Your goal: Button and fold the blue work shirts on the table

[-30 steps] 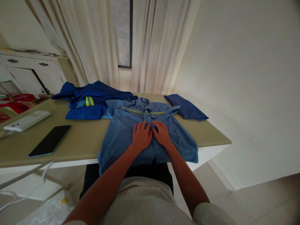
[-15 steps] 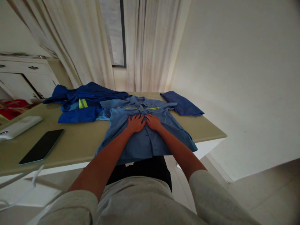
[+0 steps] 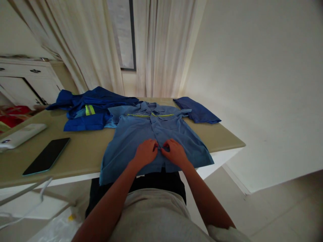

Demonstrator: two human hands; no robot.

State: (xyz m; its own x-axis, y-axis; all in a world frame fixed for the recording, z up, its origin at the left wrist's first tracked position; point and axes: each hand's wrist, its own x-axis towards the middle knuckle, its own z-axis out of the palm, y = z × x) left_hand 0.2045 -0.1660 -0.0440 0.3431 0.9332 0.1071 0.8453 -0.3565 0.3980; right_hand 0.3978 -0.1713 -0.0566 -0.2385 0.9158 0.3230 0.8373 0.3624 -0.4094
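Observation:
A light blue work shirt (image 3: 131, 139) with a thin yellow stripe across the chest lies spread on the beige table (image 3: 83, 151), its hem hanging over the near edge. My left hand (image 3: 145, 153) and my right hand (image 3: 174, 152) rest side by side on the lower middle of the shirt, by the button line. Both have their fingers curled and pinching the cloth near the placket.
A dark blue jacket (image 3: 88, 111) with a reflective stripe is heaped at the back left. A folded dark blue garment (image 3: 198, 112) lies at the back right. A black phone (image 3: 46, 156) and a white device (image 3: 21, 134) sit at the left. Curtains hang behind the table.
Both hands slid from the shirt's chest down toward me to its lower middle, and the fingers went from flat to curled on the cloth.

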